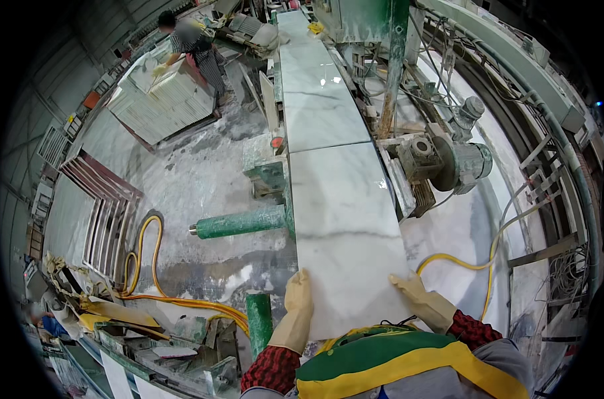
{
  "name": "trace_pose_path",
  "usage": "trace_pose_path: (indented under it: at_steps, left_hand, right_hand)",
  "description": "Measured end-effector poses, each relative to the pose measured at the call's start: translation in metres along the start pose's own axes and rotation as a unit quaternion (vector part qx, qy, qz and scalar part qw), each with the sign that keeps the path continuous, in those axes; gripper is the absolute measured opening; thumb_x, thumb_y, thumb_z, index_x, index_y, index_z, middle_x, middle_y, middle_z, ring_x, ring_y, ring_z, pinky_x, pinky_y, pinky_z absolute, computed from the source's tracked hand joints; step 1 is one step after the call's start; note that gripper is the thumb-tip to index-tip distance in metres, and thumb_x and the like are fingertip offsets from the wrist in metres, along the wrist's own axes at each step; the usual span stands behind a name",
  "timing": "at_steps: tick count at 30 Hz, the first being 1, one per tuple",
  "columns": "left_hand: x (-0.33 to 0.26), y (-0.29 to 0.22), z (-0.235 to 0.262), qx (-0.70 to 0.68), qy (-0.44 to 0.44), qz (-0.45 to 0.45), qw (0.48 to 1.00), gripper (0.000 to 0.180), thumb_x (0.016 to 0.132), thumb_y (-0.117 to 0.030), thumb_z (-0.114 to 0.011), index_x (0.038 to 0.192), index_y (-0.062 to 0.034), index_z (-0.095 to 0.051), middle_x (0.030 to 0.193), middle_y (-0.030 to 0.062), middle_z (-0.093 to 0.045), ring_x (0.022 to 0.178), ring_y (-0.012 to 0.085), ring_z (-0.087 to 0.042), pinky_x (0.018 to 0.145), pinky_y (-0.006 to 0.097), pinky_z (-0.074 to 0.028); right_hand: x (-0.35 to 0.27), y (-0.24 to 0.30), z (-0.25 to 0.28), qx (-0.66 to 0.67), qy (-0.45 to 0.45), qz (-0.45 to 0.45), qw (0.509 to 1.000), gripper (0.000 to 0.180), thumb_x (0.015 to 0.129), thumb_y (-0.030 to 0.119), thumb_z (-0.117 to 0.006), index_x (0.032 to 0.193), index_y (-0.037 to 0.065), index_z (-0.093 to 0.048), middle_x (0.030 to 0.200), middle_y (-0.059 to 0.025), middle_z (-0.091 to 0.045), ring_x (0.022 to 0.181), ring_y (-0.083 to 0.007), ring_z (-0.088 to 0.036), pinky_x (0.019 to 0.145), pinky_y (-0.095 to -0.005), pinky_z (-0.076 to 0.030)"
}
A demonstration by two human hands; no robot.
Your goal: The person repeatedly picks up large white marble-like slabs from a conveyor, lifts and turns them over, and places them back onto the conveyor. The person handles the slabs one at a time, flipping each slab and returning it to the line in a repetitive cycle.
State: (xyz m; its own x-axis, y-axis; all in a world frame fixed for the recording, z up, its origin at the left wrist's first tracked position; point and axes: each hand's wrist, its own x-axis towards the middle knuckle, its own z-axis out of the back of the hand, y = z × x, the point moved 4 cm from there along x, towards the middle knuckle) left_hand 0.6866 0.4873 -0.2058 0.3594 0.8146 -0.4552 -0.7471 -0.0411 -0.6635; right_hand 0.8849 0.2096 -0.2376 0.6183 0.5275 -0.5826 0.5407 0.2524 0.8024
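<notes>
Near edge of green roller line: white grey-veined marble slab (345,226), laid flat.
Left hand (297,312): gloved, fingers clasped on slab edge, steadied.
Right hand (422,299): gloved, fingers grasping opposite edge.

This is a stone-cutting workshop. White marble slabs (328,166) with grey veins lie end to end along a conveyor line running from near to far. To the right stands a grimy electric motor (458,163) on a machine frame. The concrete floor (189,179) is wet and caked with pale stone slurry. Yellow hoses (149,266) snake at left, and stacked cut tiles (159,100) sit far left.
</notes>
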Motion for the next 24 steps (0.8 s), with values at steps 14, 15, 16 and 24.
trace_pose_path:
  at_steps: [14,15,16,24]
  left_hand:
    - [0.03,0.012,-0.021,-0.011,0.009,0.006,1.0,0.063,0.103,-0.058,-0.035,0.125,-0.0098,-0.068,0.123,0.0202,-0.069,0.116,0.0417,-0.062,0.099,0.048,-0.046]
    - [0.028,0.008,-0.019,-0.018,0.007,0.008,1.0,0.062,0.103,-0.058,-0.035,0.125,-0.01,-0.068,0.123,0.0203,-0.069,0.116,0.042,-0.062,0.099,0.048,-0.046]
    - [0.028,0.004,-0.018,-0.024,0.005,0.011,1.0,0.062,0.103,-0.058,-0.035,0.125,-0.0102,-0.068,0.124,0.0203,-0.068,0.117,0.0423,-0.062,0.099,0.048,-0.046]
    - [0.053,0.022,-0.034,-0.127,0.044,0.025,0.991,0.054,0.103,-0.052,-0.042,0.124,-0.0099,-0.069,0.118,0.0155,-0.072,0.108,0.0359,-0.067,0.096,0.045,-0.047]
  right_hand:
    - [0.01,0.018,-0.003,0.027,0.001,0.009,1.0,0.048,0.092,0.02,-0.077,0.132,0.001,-0.06,0.112,-0.0073,-0.069,0.097,-0.0176,-0.064,0.083,-0.0347,-0.054]
    - [0.011,0.018,-0.003,0.03,0.002,0.011,0.999,0.047,0.092,0.02,-0.077,0.132,0.001,-0.06,0.112,-0.0073,-0.069,0.096,-0.0178,-0.065,0.083,-0.0349,-0.054]
    - [0.013,0.017,-0.003,0.032,0.003,0.013,0.999,0.047,0.092,0.02,-0.077,0.132,0.002,-0.06,0.112,-0.0072,-0.069,0.096,-0.0181,-0.065,0.083,-0.035,-0.054]
    - [0.03,0.013,0.003,0.036,0.009,-0.007,0.999,0.041,0.093,0.019,-0.076,0.128,0.003,-0.062,0.11,-0.0052,-0.069,0.093,-0.0174,-0.065,0.081,-0.0352,-0.054]
